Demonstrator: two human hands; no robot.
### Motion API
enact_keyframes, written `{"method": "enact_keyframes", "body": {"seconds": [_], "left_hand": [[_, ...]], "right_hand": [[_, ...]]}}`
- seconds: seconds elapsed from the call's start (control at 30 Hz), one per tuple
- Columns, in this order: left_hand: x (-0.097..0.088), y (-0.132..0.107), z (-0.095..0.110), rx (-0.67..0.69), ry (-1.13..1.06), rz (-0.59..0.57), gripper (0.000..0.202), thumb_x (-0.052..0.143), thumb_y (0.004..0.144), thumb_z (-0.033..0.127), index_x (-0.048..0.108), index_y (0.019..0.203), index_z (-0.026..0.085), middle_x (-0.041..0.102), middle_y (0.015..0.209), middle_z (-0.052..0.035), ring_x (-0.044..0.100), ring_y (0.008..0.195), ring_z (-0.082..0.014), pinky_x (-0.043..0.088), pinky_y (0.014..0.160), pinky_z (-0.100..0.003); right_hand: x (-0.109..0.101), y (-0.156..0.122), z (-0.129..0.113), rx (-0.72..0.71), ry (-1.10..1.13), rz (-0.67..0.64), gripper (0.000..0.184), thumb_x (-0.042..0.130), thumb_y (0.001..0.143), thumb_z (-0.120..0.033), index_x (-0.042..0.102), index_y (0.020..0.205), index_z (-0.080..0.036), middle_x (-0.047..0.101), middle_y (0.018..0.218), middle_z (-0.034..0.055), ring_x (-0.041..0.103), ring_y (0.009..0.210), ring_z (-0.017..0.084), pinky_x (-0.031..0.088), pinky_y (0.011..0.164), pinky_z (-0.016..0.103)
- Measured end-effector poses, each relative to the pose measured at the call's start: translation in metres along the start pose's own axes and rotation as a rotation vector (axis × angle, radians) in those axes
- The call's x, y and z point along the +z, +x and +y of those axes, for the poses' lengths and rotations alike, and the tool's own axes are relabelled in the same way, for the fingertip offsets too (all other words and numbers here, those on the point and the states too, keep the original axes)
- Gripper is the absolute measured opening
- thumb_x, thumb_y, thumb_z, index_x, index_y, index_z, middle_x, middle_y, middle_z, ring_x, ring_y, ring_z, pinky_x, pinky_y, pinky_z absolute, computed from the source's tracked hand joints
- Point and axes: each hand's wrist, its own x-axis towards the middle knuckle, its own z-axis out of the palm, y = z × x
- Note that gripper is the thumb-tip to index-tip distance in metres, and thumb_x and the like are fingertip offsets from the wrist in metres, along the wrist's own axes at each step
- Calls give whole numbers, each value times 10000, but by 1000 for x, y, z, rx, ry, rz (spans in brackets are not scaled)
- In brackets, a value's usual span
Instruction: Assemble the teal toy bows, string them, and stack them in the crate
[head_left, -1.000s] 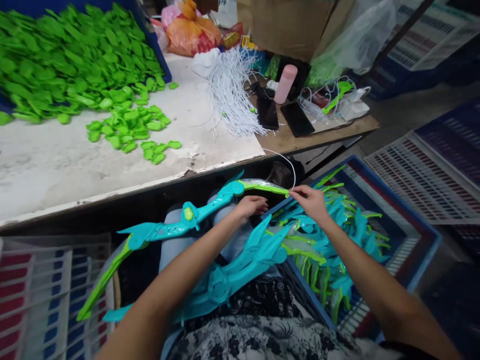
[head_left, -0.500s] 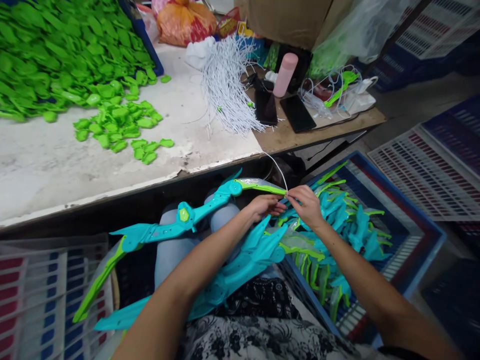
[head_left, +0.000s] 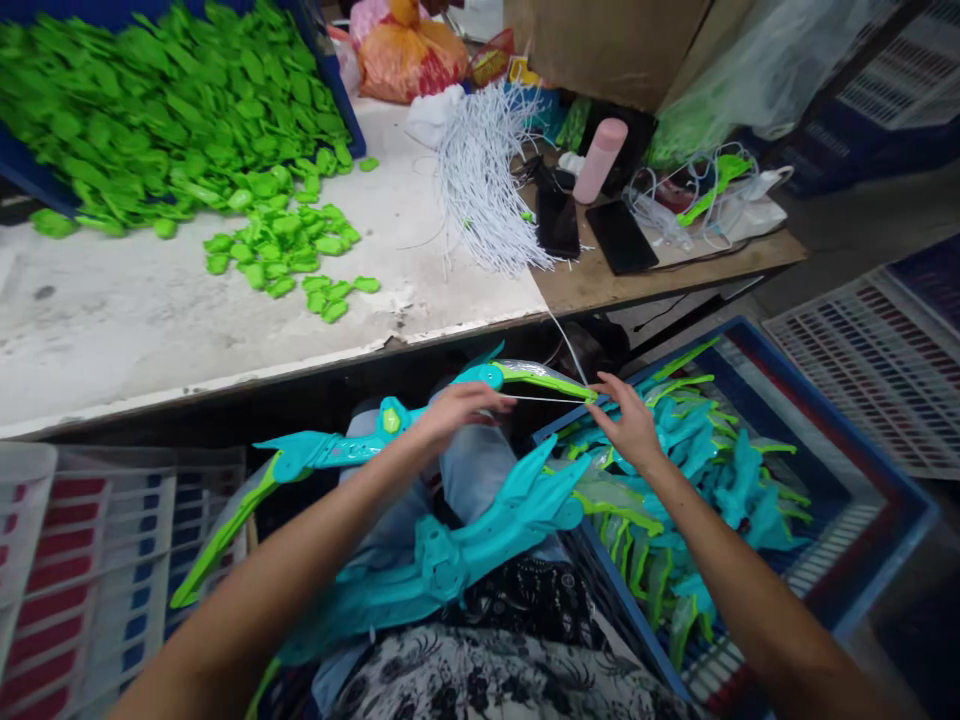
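Observation:
Across my knees lies a turquoise toy bow (head_left: 341,450) with lime-green and clear curved ends. My right hand (head_left: 628,428) pinches its right-hand green tip, where a white cord (head_left: 551,400) passes through. From that tip the cord stretches left to my left hand (head_left: 469,402), whose fingers are closed on it. Another length of cord runs from the tip up toward the table edge. A second turquoise toy bow (head_left: 450,565) rests on my lap below, partly covered by my left forearm.
A blue crate (head_left: 892,500) on the right holds several similar bows (head_left: 712,470). On the table (head_left: 97,330) lie green plastic pieces (head_left: 281,245), a bundle of white cords (head_left: 484,180), two phones (head_left: 621,236) and a pink bottle (head_left: 600,162). White slatted crates (head_left: 97,560) stand at left.
My left hand has moved left from the bow's tip, drawing a length of white cord out straight. My right hand stays at the tip. The whole view has shifted slightly.

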Motion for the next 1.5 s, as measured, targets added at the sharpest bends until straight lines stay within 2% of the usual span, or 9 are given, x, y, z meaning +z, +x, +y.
{"method": "enact_keyframes", "body": {"seconds": [0.1,0.2,0.37,0.5,0.67,0.8,1.0,1.2,1.5], "left_hand": [[-66,-80,37,155,-187,225,106,633,691,243,633,628,158,686,1063,-94,586,1062,-278,493,843,-383],[-104,-160,54,389,-321,567,154,543,717,171,604,576,188,705,764,21,595,990,-221,477,900,-400],[-91,-232,31,541,-292,770,166,583,738,202,633,580,208,616,587,55,594,744,-135,511,846,-329],[-50,-219,-1,380,-263,734,130,765,626,242,717,724,170,700,722,-30,651,763,-170,519,760,-277],[-13,-189,-19,335,-408,574,254,791,631,239,703,851,149,710,701,-50,676,703,-162,517,739,-269],[-7,-188,-21,320,-478,465,221,751,687,306,628,741,129,677,625,-42,647,562,-155,506,578,-252],[-32,-205,-24,473,-434,741,216,699,740,334,604,746,140,554,514,29,486,433,-58,365,452,-175],[-108,-223,-26,585,-216,1268,231,698,697,350,635,754,136,517,505,42,398,392,-45,280,386,-176],[-183,-212,-7,445,233,1380,191,623,705,314,656,690,126,531,469,28,428,418,-73,302,436,-199]], "right_hand": [[3,-1,0,55,18,-3,673,559,831,-339,269,1423,-198,656,1055,70,595,992,208,478,905,390],[2,-2,2,88,19,-21,769,563,814,-353,176,1456,-178,659,1049,70,606,926,198,496,849,366],[-8,8,-8,-9,-158,-11,623,539,821,-368,359,1385,-173,661,1016,83,591,872,222,487,809,386],[16,37,-69,-357,-228,18,353,519,848,-323,580,1155,-160,627,1036,126,543,1004,269,428,903,430],[111,43,-194,-851,-159,-374,400,535,851,-334,556,1207,-153,552,1181,168,479,1075,291,404,905,425],[166,36,-246,-913,-298,-581,399,447,891,-225,511,1285,-217,597,1073,154,483,1032,283,359,928,460],[159,74,-224,-785,-175,-860,479,488,868,-245,463,1344,-203,642,1054,119,571,976,234,445,856,344],[159,98,-191,-503,106,-1015,462,563,809,-354,560,1262,-265,684,1097,2,661,870,205,493,784,273],[158,93,-190,-483,123,-978,456,559,794,-389,599,1225,-244,713,1006,-1,658,693,167,500,644,235]]}}
